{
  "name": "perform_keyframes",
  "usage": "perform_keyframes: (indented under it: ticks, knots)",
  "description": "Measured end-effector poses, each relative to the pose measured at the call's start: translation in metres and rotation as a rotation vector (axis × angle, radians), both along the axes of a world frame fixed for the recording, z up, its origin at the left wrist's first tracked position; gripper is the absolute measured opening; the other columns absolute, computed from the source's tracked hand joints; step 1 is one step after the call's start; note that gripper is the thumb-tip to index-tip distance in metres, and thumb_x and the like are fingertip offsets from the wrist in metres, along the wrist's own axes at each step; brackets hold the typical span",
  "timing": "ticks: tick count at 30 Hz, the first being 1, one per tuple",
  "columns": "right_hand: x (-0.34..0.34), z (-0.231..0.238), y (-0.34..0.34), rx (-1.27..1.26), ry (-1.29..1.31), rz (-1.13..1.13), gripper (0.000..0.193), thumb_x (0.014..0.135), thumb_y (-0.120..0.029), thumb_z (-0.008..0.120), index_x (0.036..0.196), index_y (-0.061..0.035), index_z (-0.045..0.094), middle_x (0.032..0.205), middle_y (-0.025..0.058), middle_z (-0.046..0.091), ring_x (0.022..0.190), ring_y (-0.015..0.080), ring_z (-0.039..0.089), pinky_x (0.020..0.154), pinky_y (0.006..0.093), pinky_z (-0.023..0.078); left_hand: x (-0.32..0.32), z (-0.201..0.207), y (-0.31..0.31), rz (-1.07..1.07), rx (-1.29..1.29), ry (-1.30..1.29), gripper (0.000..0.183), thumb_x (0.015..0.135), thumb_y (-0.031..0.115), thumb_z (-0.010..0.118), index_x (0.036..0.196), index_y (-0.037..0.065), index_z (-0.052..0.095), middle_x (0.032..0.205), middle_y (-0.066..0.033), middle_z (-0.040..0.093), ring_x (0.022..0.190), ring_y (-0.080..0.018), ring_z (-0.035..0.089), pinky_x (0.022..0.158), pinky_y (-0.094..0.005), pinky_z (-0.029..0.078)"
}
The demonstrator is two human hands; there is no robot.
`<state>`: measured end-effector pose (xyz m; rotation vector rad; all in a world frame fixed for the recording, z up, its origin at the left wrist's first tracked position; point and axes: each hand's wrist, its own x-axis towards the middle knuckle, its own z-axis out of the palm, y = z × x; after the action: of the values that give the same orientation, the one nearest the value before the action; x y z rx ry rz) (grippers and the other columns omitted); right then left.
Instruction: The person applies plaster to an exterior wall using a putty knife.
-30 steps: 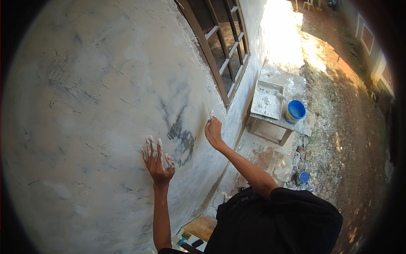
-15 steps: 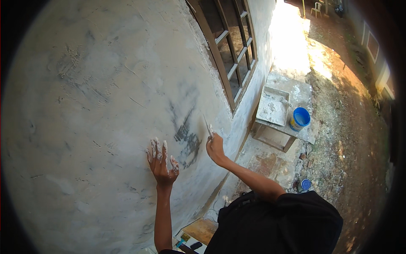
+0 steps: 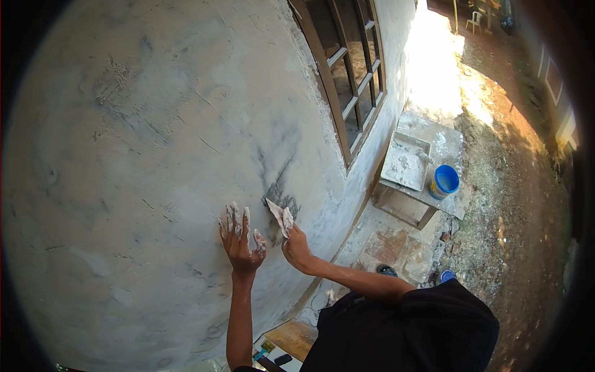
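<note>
A pale, smeared plaster wall (image 3: 167, 186) fills the left and middle of the view. My left hand (image 3: 243, 248) is against it or just before it, fingers spread and coated with white paste. To its right, my right hand (image 3: 297, 247) grips a putty knife (image 3: 279, 217) whose blade carries white paste. The blade tilts up to the left, over the lower part of a dark grey patch (image 3: 284, 186) on the wall. Whether the edge touches the surface is hard to tell. The handle is mostly hidden in my fist.
Beyond the right arm, a low table (image 3: 443, 136) bears a white tray (image 3: 406, 162) with paste and a blue-rimmed bucket (image 3: 444, 181). A barred window (image 3: 350, 68) sits in the wall above. Below are a blue-lidded container (image 3: 447, 276) and a dark phone-like object (image 3: 283, 359). A chair (image 3: 474, 22) stands far off.
My right hand has moved left and down, and the knife has turned from edge-on to show its paste-covered blade. My left hand keeps nearly the same place. The view has shifted slightly.
</note>
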<state>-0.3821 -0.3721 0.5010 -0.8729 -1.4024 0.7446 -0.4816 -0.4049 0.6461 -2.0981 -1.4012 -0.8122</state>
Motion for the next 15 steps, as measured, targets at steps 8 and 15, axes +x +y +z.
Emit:
perform_keyframes:
  ticks: [8,15]
  knots:
    - [0.095,0.038,0.174,0.071,0.021,-0.499,0.005,0.074,0.006,0.046,0.075,0.0095,0.049,0.062,0.0251,0.048,0.058,0.0438,0.047,0.055,0.0474,0.038,0.005,0.005,-0.002,-0.001,0.014,0.004,0.048,0.083,0.011,0.048,0.129,-0.004,0.051,0.138,-0.024,0.044,0.132,-0.0381,0.037,0.11,-0.053,0.021]
    - [-0.019,0.025,0.064,0.002,-0.124,-0.139,0.026,0.067,0.01,0.046,0.092,0.0117,0.046,0.096,0.0302,0.044,0.091,0.0473,0.045,0.079,0.0498,0.041,0.0,-0.001,-0.004,0.022,0.015,-0.011,0.049,0.082,0.011,0.048,0.129,-0.004,0.05,0.138,-0.0238,0.044,0.133,-0.038,0.036,0.11,-0.0537,0.021]
